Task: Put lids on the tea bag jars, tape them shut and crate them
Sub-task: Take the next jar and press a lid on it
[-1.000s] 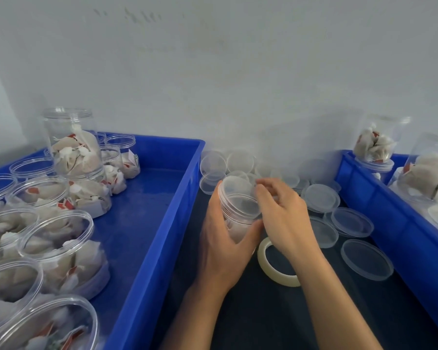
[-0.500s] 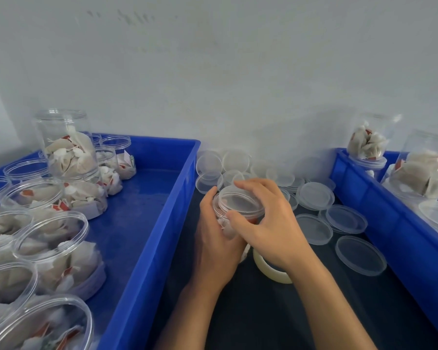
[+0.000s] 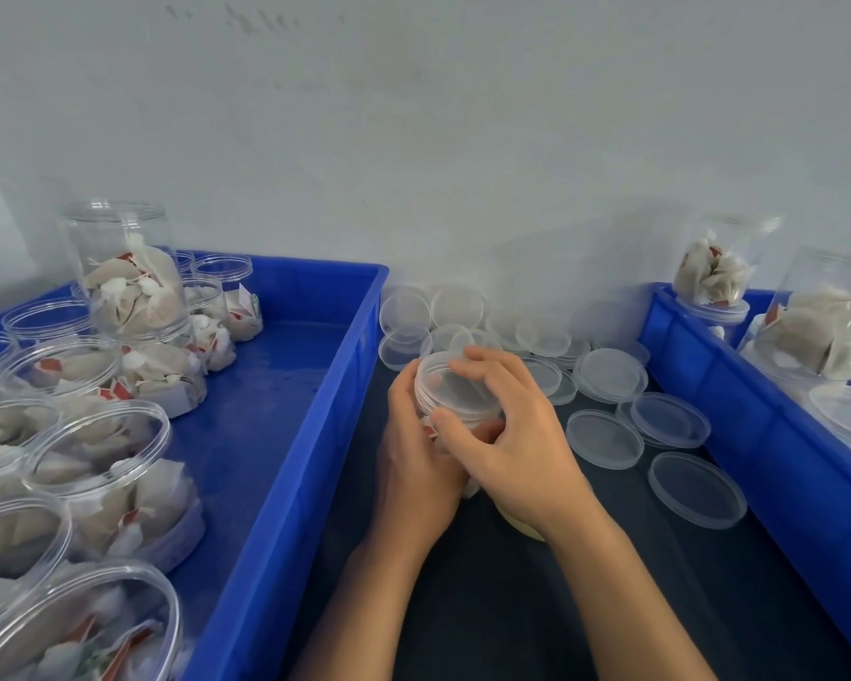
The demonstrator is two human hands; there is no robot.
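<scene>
The left hand (image 3: 413, 454) wraps the small clear plastic tea bag jar (image 3: 455, 410) over the dark counter (image 3: 512, 607), steadying it between the two blue plastic crates. The right hand (image 3: 517, 435) closes its grip on the clear round lid (image 3: 455, 385), seemingly to seat it. Spare clear lids (image 3: 605, 437) lie within reach, as does the partly hidden roll of tape (image 3: 522, 525).

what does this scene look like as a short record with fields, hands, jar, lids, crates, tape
left hand: wraps the side of the clear plastic tea bag jar
right hand: grips the clear round lid on the jar's mouth
spare clear lids: loose on the dark table
left blue crate: open jars of tea bags
right blue crate: lidded jars
tape roll: mostly hidden beneath the right wrist
</scene>
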